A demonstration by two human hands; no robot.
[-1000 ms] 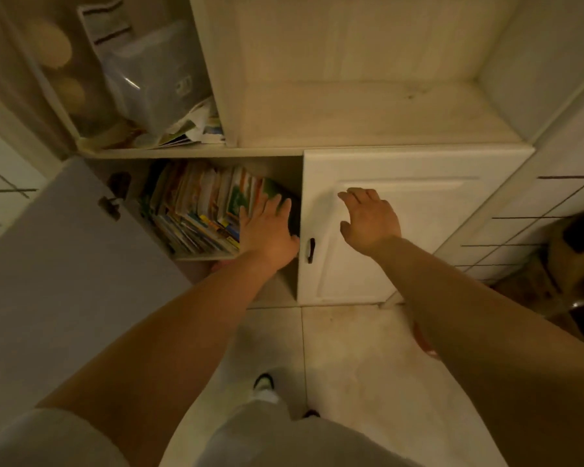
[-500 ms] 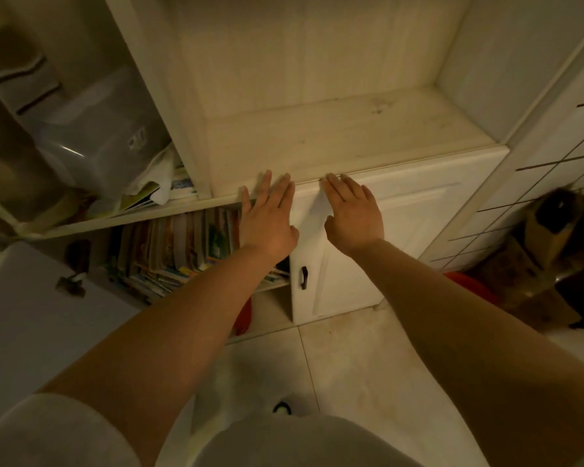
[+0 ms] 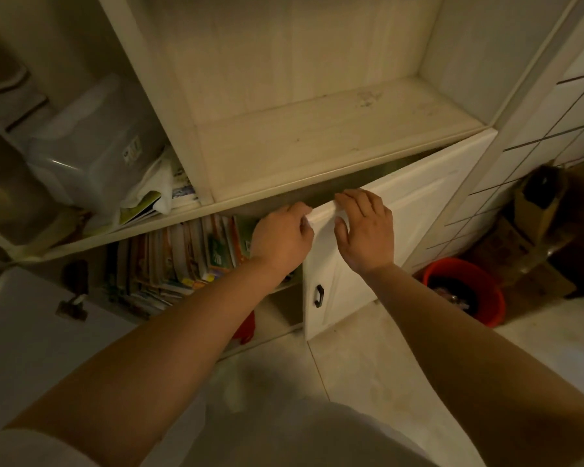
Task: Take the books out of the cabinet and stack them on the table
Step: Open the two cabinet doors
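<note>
Gripping the top edge of the right cabinet door (image 3: 402,237), both hands work together at its free corner. The left hand (image 3: 280,237) has its fingers curled over the corner, and the right hand (image 3: 364,227) lies on the top edge with fingers bent down behind it. A dark gap shows between the door and the shelf (image 3: 317,143) above, so the door stands a little open. It seems the person pulls from the top and not by the small black handle (image 3: 318,295), probably to reach the whole compartment. The books (image 3: 182,261) stand upright and leaning, packed in the lower left compartment, just beside the left hand, none taken out yet. The left door (image 3: 31,332) is wide open.
</note>
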